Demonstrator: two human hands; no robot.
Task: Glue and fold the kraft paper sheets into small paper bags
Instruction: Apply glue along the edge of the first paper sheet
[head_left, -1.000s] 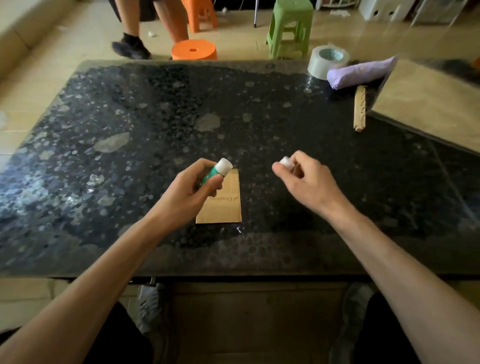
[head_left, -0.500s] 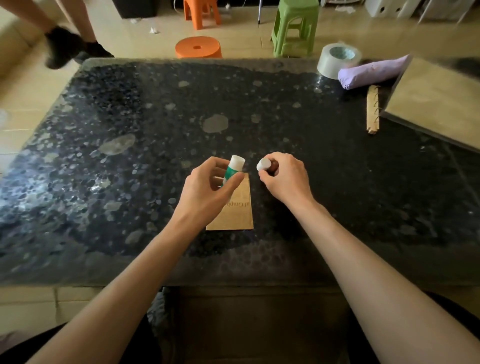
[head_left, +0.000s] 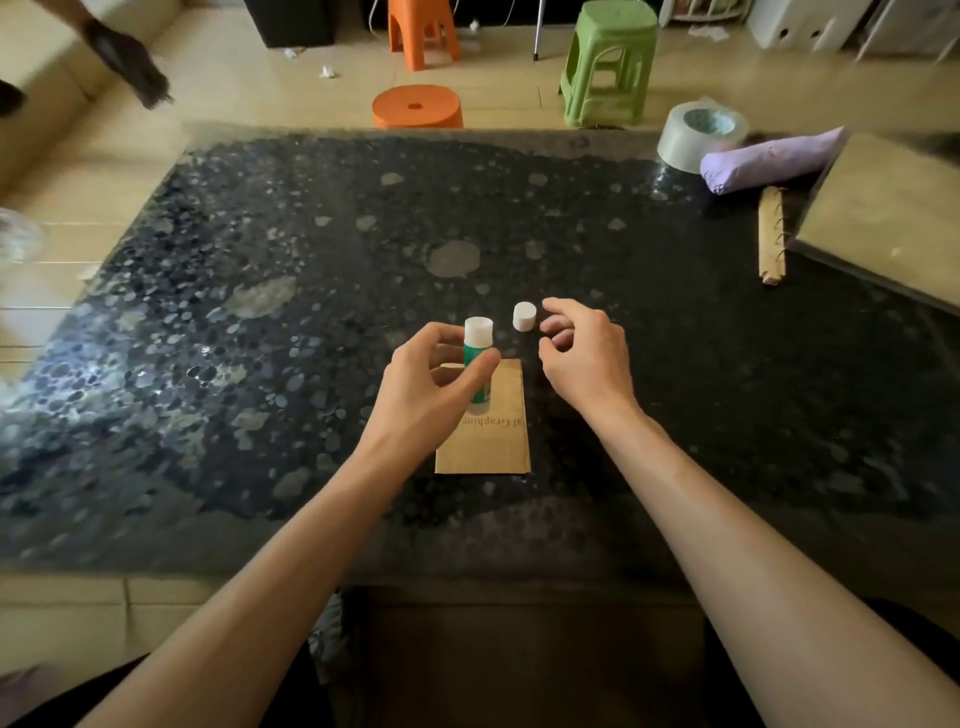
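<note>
Left hand (head_left: 421, 384) grip curls round a light, rigid glue stick (head_left: 479, 353) over thin, easily creased folded kraft paper (head_left: 493, 441), flat on the tabletop (head_left: 260, 364); best taken by its edges. Right hand (head_left: 582, 358) grip is loose and empty beside the white cap (head_left: 523, 317).

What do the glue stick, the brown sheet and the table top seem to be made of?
Glue stick: glossy plastic, green body, white top. Brown sheet: matte kraft paper, thin and flat, printed lettering. Table top: probably polished stone, speckled and reflective.

We log: green glue stick (head_left: 477, 347) upright, frame centre | white cap (head_left: 523, 317) just right | kraft sheet (head_left: 491, 441) flat below
</note>
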